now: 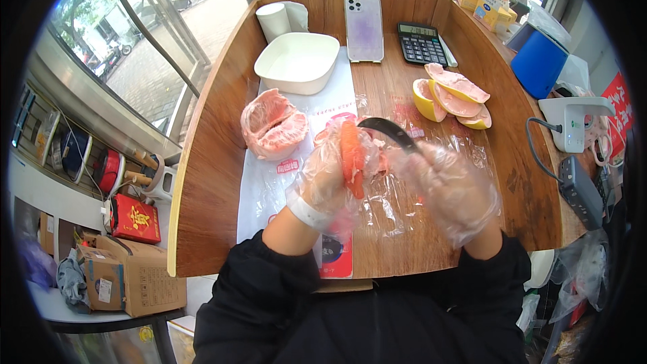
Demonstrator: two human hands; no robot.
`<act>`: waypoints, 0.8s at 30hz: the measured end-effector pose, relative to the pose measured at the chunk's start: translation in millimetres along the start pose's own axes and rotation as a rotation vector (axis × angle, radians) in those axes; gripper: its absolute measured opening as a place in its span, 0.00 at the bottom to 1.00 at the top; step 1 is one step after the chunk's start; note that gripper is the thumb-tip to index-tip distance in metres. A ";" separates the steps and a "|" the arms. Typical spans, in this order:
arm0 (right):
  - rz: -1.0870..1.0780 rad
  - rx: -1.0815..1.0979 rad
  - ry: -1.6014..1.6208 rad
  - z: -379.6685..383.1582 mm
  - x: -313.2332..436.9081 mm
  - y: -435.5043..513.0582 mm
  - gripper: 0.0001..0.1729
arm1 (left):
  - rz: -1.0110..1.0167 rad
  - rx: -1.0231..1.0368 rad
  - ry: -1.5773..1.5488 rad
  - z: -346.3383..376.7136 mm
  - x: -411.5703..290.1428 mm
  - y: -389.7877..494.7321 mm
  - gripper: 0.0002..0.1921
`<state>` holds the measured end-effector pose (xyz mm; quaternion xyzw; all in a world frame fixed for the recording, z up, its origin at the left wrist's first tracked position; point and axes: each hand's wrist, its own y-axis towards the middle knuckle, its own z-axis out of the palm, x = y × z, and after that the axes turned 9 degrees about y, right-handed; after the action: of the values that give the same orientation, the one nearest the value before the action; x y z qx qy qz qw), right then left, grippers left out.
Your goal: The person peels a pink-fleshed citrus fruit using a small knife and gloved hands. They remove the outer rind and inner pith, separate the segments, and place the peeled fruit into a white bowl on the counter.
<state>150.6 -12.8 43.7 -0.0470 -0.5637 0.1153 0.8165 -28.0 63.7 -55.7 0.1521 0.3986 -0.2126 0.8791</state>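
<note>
Both my hands wear clear plastic gloves. My left hand (323,177) grips a bared orange-red pomelo segment (352,154), held upright over the desk. In my right hand (450,187) is a knife with a dark curved blade (389,129); the blade's tip points left, close to the top of the segment. Pale scraps of membrane (375,156) lie partly hidden between the hands. Left of my left hand sits a large peeled piece of pomelo (275,126), split by a deep cleft. Thick yellow-skinned peel pieces (452,95) are piled beyond my right hand.
A white plastic bowl (298,63) stands behind the pomelo, near a paper roll (273,19). A phone (364,28) leans upright at the back, beside a calculator (422,43). Clear plastic film (389,207) covers part of the desk. Raised wooden walls (212,151) enclose it.
</note>
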 end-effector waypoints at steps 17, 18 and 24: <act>-1.198 0.146 -1.491 -5.4 -45.0 -9.3 0.19 | 0.161 -0.180 -0.106 0.1 -5.1 -5.5 0.25; -1.189 0.144 -1.517 -5.3 -46.4 -9.5 0.19 | 0.168 -0.162 -0.119 -0.9 -3.7 -5.5 0.24; -1.102 0.168 -1.480 -2.7 -60.7 -10.7 0.23 | 0.251 0.200 -0.647 -1.4 3.0 -3.1 0.32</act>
<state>134.1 -37.7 -10.3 0.3727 -0.8740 -0.2480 0.1889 -28.6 60.9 -59.3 0.2101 0.0551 -0.1779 0.9598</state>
